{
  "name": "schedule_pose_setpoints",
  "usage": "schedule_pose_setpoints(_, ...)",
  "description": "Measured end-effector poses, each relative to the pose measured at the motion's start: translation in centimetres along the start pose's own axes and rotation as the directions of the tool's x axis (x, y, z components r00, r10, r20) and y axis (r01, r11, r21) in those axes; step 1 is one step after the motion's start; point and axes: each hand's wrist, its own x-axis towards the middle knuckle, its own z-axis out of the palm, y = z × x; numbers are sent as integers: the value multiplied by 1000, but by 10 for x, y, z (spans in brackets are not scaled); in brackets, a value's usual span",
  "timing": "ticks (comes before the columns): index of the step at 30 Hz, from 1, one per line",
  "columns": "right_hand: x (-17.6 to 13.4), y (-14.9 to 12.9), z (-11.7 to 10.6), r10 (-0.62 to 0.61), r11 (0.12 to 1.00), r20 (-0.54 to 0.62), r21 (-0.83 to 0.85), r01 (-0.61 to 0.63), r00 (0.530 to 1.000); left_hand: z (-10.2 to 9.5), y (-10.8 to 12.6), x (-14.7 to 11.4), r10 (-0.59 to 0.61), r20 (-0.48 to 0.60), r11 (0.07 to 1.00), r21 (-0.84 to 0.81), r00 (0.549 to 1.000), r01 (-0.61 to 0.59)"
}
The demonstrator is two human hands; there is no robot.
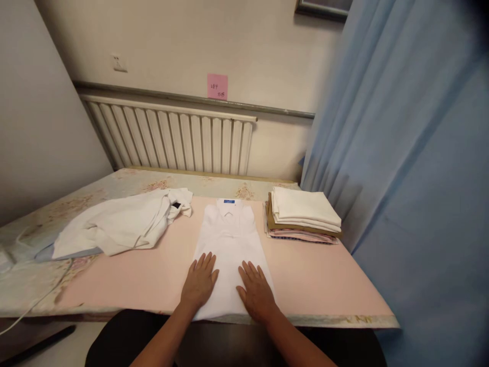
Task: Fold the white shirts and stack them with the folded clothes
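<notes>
A white collared shirt (231, 244), folded into a long panel, lies face up in front of me, with its collar and blue label at the far end. My left hand (199, 281) rests flat on the shirt's lower left side, fingers stretched out. On the lower right side lies my right hand (256, 291), also flat with its fingers spread. Both palms press on the fabric without gripping it. Beneath the shirt is a pink cloth (153, 278) on the table.
At left, a rumpled white garment (122, 221) lies over a blue-grey board (45, 253). A stack of folded clothes (305, 211) sits at right. A white cord (42, 298) hangs over the left front edge. A blue curtain (401, 153) borders the right side; a radiator (183, 137) stands behind.
</notes>
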Motion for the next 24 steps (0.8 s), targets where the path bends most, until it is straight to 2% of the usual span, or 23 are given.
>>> schedule_pose_setpoints(5, -7, 10, -5, 62, 998, 28, 0, -62, 998, -1, 5, 5, -59, 68, 998, -3, 996, 59)
schedule_pose_setpoints(8, -9, 13, -6, 80, 997, 33, -3, -80, 996, -1, 27, 8, -194, 91, 981, 7, 977, 194)
schedule_pose_setpoints(10, -10, 13, -6, 79, 997, 25, -7, -79, 997, 0, 50, 8, -231, 75, 973, 1, 970, 232)
schedule_pose_setpoints(13, -10, 13, -6, 70, 998, 21, -11, -70, 997, 5, 83, 1, -137, 41, 990, -26, 990, 138)
schedule_pose_setpoints(16, -10, 12, -6, 68, 998, 21, -17, -68, 997, 9, 98, -8, -79, 1, 997, -27, 997, 79)
schedule_pose_setpoints(24, -10, 13, -4, 46, 998, -35, -49, -48, 998, -1, 85, -18, 11, -36, 1000, -13, 999, -11)
